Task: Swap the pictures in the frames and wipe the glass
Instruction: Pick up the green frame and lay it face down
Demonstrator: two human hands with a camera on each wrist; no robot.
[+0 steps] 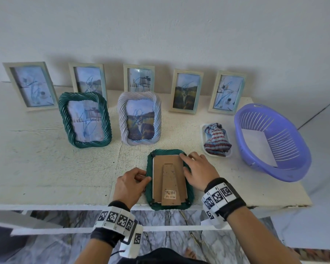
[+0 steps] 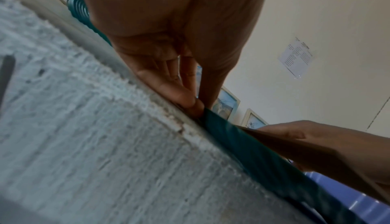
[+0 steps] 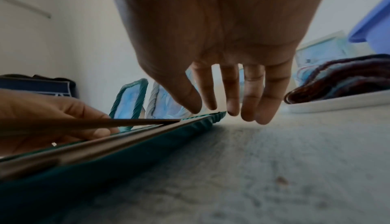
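Here, face-down green frame (image 1: 170, 205) overhanging table edge (image 1: 65, 203), left hand (image 1: 131, 184) pinching its rim, right hand (image 1: 197, 171) spread, fingers relaxed.

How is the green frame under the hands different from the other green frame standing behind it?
The green frame under the hands lies face down at the table's front edge, while the standing green frame is upright farther back. The lying one shows its brown cardboard back and stand; the standing one shows a scribbled picture. Both hands touch the lying one; nothing touches the other. Both share a dark green twisted-rope border.
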